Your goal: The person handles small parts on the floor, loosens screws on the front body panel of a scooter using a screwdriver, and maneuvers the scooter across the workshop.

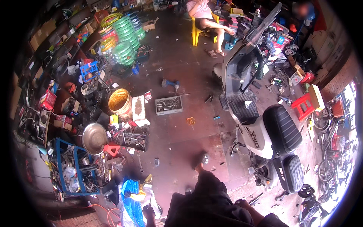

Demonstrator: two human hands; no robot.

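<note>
My left hand [148,212] hangs low beside the blue and white plastic sheeting [130,195]. It is closed on a thin rod-like tool [152,198] that points upward; its exact kind is too small to make out. On the other side of my legs, my right hand [244,205] is low, dark and blurred. Its fingers cannot be told apart, and nothing shows clearly in it. A grey-white scooter [257,140] with a black seat [283,129] stands ahead and to the right of that hand.
Orange-handled scissors [191,121], a metal parts tray [169,105] and a blue power drill [170,83] lie on the floor ahead. Left are a yellow-smeared bucket [120,102], a metal basin [94,138] and a blue rack [77,168]. A person [206,15] sits on a yellow chair [195,33].
</note>
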